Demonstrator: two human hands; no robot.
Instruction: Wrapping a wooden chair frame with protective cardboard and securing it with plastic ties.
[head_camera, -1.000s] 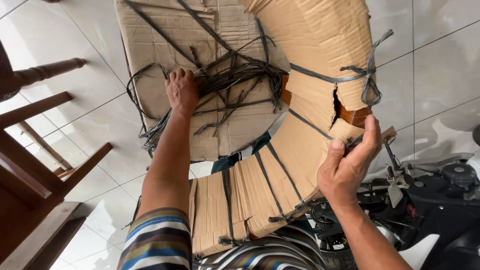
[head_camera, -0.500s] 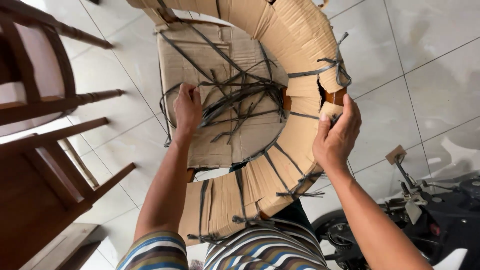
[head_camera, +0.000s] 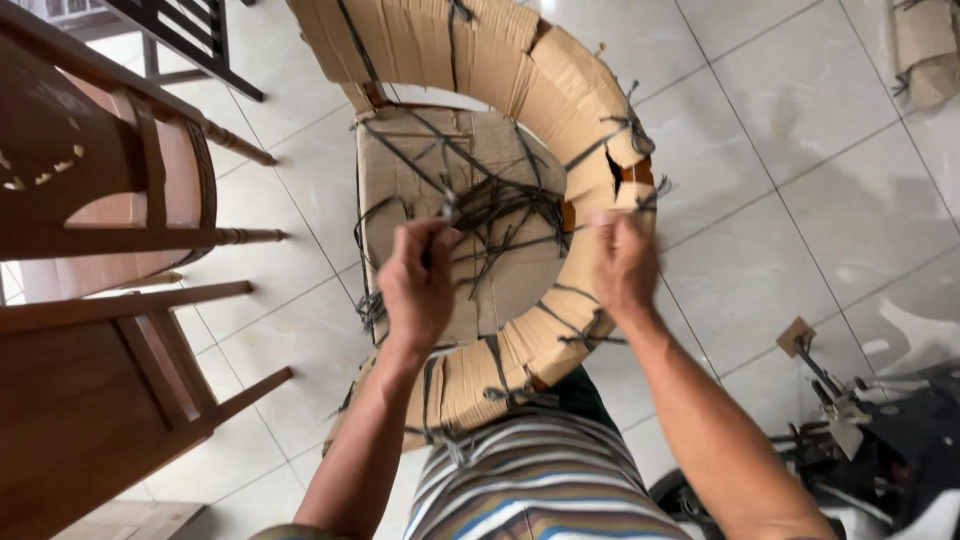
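The left hand (head_camera: 418, 285) was shut tight around a bunch of dark plastic straps (head_camera: 480, 205) that crossed over a flat cardboard-wrapped piece (head_camera: 400, 165) in the middle. The right hand (head_camera: 622, 262) was blurry, so I could not tell if it was open or closed, but it was touching the curved cardboard-wrapped frame (head_camera: 520, 70) that bent around that flat piece like a big ring. Brown wooden chairs (head_camera: 100, 330) stood on the white tiled floor (head_camera: 800, 180) to the left, and a dark machine (head_camera: 880, 440) sat low on the right.
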